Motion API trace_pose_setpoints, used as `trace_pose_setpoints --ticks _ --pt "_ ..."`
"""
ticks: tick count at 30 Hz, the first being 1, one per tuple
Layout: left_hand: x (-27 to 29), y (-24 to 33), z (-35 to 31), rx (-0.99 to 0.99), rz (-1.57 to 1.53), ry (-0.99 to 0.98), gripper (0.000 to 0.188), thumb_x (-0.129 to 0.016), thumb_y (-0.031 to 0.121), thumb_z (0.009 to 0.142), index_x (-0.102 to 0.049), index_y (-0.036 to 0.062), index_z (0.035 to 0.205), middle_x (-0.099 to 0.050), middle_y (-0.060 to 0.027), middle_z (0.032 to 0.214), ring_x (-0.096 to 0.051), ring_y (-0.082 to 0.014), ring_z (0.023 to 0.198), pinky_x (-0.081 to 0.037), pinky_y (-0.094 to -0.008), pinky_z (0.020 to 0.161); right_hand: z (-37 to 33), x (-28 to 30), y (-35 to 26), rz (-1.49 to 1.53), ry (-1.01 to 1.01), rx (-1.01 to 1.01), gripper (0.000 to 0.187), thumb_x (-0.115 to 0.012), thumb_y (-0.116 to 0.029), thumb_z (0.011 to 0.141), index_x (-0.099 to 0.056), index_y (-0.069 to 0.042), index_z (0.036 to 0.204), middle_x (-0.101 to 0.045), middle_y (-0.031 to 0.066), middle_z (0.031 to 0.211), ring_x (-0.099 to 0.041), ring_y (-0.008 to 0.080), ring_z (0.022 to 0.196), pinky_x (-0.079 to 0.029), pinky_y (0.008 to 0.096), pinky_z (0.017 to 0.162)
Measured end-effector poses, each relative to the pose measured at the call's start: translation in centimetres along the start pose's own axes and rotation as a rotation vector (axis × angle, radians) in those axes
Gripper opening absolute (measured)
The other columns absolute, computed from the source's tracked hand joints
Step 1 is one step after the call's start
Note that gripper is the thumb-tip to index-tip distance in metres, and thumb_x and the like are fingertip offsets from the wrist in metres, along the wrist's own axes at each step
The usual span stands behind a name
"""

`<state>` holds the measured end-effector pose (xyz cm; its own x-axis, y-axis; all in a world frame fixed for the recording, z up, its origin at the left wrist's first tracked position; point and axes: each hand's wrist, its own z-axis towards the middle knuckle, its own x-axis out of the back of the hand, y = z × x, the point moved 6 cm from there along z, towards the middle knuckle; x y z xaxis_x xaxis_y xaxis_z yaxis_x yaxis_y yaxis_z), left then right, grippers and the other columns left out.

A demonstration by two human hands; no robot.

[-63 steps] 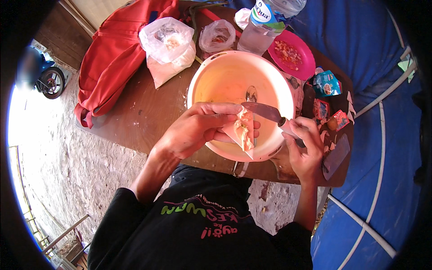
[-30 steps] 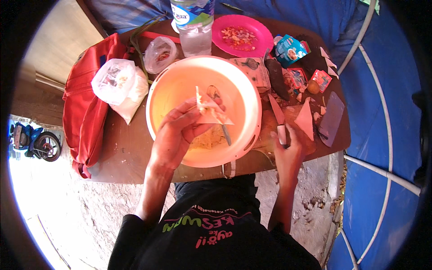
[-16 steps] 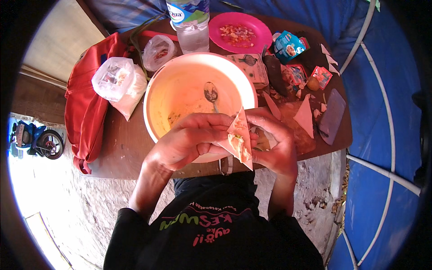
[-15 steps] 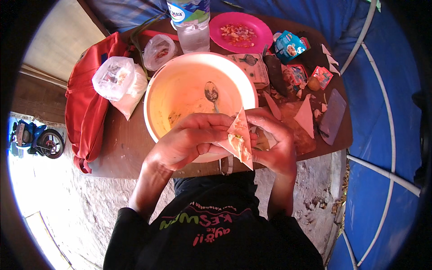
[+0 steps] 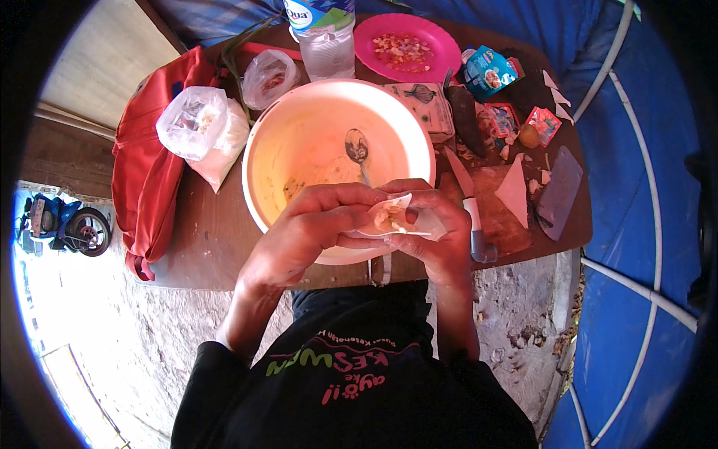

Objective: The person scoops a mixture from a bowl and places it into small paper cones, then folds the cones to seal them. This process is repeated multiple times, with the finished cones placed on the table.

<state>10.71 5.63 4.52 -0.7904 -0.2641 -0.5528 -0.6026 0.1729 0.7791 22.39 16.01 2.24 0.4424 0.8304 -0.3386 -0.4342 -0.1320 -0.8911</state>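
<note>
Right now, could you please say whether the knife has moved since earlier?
Yes: the knife has moved right, from over the bowl to beside it.

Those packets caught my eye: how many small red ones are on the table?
2 show clearly: the left red packet, beyond and left of the round brown item, and the right red packet, just right of it. Others may hide behind the teal pouch.

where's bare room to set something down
Bare brown tabletop lies between the red fabric bag, clear plastic bag of white powder and round white basin. Right of the basin is crowded: white-handled knife, flat brown board, teal packet.
</note>
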Motion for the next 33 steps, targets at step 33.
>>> trace_pose_setpoints --ticks 33 --pt "-1.0 0.8 -0.5 -0.257 0.436 0.037 0.022 -0.067 0.001 0.094 -0.065 -0.0078 0.113 -0.073 -0.0148 0.103 -0.070 -0.0142 0.096 -0.056 -0.0258 0.083 0.4 0.8 -1.4 -0.022 0.008 0.052 0.026 -0.078 0.006 0.074 -0.072 0.000 0.098 -0.065 0.0173 0.104 -0.062 0.0240 0.105 -0.053 0.0360 0.085"
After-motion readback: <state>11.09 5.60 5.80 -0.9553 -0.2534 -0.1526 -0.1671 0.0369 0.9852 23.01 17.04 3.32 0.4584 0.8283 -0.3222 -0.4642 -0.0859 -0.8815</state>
